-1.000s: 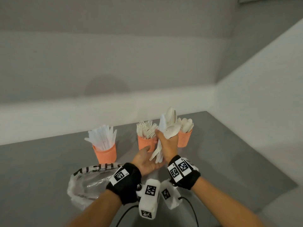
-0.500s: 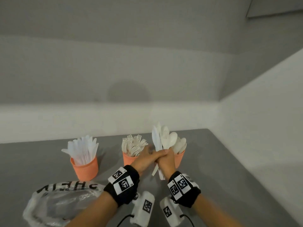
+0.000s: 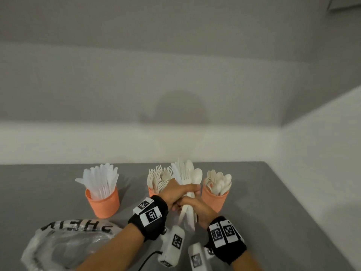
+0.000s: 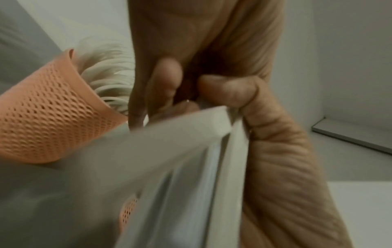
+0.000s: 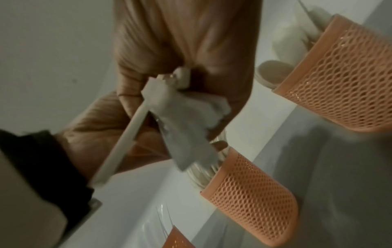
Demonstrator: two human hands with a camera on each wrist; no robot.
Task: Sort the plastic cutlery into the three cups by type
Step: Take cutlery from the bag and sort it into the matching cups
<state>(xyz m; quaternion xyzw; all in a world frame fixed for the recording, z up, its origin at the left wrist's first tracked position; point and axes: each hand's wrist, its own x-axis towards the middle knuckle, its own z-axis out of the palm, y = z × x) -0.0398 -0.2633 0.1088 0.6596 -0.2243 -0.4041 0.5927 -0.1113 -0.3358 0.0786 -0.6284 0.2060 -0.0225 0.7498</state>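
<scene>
A bundle of mixed white plastic cutlery [image 3: 187,176] stands upright in front of the cups. My left hand [image 3: 178,192] wraps its fingers round the middle of the bundle. Just below, my right hand [image 3: 197,209] grips the handles [image 5: 182,127]. Three orange mesh cups stand in a row: the knife cup [image 3: 103,201] at the left, the fork cup [image 3: 153,192] half hidden behind my left hand, and the spoon cup [image 3: 214,199] at the right. In the left wrist view the handles [image 4: 191,167] fill the foreground, beside the fork cup [image 4: 48,117].
A crumpled clear plastic bag [image 3: 66,245] with black lettering lies on the grey table [image 3: 273,212] at the near left. White walls close in behind the cups and along the right side. The table's right edge runs diagonally at the near right.
My left hand has come up from below and closed round the bundle. My right hand has slid lower on the handles. The head view has tilted upward.
</scene>
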